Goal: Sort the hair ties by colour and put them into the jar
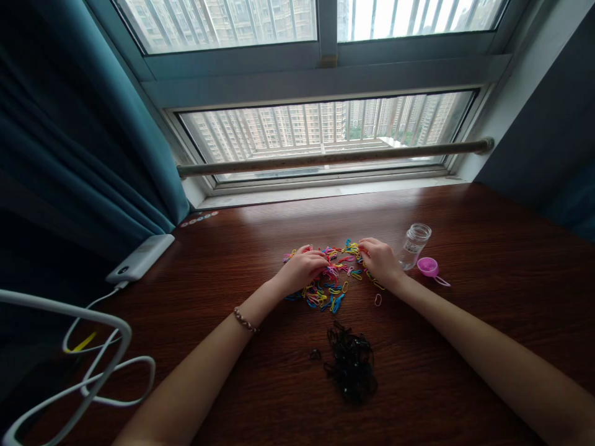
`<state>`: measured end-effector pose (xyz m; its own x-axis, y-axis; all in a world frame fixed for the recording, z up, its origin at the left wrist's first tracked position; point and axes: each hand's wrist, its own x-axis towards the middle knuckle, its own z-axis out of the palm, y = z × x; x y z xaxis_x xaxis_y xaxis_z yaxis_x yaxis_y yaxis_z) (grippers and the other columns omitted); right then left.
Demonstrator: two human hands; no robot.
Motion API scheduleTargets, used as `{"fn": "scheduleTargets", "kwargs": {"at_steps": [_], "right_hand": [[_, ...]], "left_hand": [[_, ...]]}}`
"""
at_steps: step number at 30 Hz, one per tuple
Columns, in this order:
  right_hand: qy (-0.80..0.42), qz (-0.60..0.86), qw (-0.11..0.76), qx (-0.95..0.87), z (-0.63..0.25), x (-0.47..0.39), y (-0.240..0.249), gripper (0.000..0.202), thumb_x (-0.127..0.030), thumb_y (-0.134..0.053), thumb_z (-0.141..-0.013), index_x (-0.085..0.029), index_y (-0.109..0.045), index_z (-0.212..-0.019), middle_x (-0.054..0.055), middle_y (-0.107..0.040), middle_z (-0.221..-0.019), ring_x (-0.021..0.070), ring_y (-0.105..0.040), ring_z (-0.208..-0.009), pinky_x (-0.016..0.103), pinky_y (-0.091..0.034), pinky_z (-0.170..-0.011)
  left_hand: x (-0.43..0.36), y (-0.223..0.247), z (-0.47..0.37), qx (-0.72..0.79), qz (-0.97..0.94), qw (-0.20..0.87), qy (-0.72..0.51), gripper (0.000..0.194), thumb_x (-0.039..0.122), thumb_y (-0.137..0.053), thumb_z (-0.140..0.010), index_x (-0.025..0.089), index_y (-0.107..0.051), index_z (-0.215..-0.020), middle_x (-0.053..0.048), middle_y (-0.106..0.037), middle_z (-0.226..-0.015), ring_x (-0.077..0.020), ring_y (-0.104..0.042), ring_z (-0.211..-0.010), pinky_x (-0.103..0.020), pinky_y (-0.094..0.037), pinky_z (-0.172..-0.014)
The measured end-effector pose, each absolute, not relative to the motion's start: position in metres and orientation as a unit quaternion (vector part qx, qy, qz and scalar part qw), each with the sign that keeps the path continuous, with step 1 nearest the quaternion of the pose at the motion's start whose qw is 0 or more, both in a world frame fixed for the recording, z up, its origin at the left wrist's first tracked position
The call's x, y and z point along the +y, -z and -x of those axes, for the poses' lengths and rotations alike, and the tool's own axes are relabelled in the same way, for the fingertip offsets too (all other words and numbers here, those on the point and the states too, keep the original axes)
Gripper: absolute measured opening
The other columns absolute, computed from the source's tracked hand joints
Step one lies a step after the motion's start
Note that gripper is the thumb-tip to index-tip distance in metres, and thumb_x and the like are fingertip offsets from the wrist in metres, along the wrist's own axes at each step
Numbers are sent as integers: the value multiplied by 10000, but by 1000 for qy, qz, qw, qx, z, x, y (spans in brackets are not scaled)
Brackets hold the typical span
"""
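A spread heap of small, brightly coloured oval loops that look like paper clips [335,288] lies on the brown table. My left hand [304,269] is palm down over the left part of the heap, its fingers curled in among the loops. At the heap's right edge, the bent fingers of my right hand [379,260] come together beside yellow and blue loops. What either hand's fingertips hold is hidden. One pink loop [378,300] lies apart, below my right hand. Nearer to me is a tangled pile of thin black bands [351,365], with a small black clump [315,354] beside it.
A clear glass jar [413,246] without a lid stands right of my right hand. Beside it lies a pink cap with a loop strap [428,267]. A white power bank [141,258] and white cable [118,322] are at left. Behind the table runs a window rail [334,158].
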<state>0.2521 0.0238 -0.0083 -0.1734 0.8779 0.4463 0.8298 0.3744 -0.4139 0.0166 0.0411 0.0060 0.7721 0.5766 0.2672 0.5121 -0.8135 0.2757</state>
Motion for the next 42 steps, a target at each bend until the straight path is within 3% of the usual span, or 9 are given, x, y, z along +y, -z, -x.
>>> {"fn": "scheduleTargets", "kwargs": {"at_steps": [4,9,16,26,35,42], "right_hand": [[-18,512,358,-781,-249,23,11,239,-104,-454,-784,-166,-625,-940,97,-587,-1052,212,-503,-1019,374,-414,-897],[-32,431,344,-833,-241,17,11,328,-39,-404,-772,-166,-607,-996,72,-601,-1033,200,-455,-1086,380,-390,-943],[-37,541,378,-751,-247,21,14,320,-47,-387,-769,-141,-612,-975,92,-628,-958,207,-521,-961,364,-420,-877],[-78,498,395,-768,-245,23,19,308,-38,-407,-743,-180,-658,-853,61,-646,-937,190,-517,-974,356,-403,-898],[-81,537,394,-742,-246,23,16,283,-58,-412,-754,-183,-651,-838,56,-653,-888,189,-534,-927,341,-413,-855],[-77,543,390,-740,-247,21,16,272,-68,-412,-760,-182,-649,-831,58,-652,-887,188,-537,-916,338,-413,-849]], "left_hand": [[41,-7,-15,330,-922,71,-191,227,237,-409,-857,232,-621,-938,-31,-644,-977,-142,-561,-943,-382,-255,-986],[39,-7,-19,321,-931,56,-165,269,252,-390,-865,264,-561,-1073,-38,-594,-1110,-189,-443,-1121,-467,-192,-1004],[36,-4,-23,337,-933,13,-125,319,322,-348,-883,271,-508,-1154,-45,-540,-1190,-256,-341,-1189,-568,-117,-990],[40,-1,-21,374,-915,-29,-149,318,336,-377,-871,209,-548,-1107,-103,-515,-1179,-264,-346,-1175,-546,-154,-998],[35,-4,-23,325,-936,-4,-131,317,295,-368,-875,256,-510,-1155,-58,-523,-1193,-245,-346,-1177,-527,-121,-1010],[41,2,-22,349,-926,16,-142,309,297,-393,-862,225,-532,-1129,-84,-536,-1125,-239,-395,-1103,-507,-212,-981]]}}
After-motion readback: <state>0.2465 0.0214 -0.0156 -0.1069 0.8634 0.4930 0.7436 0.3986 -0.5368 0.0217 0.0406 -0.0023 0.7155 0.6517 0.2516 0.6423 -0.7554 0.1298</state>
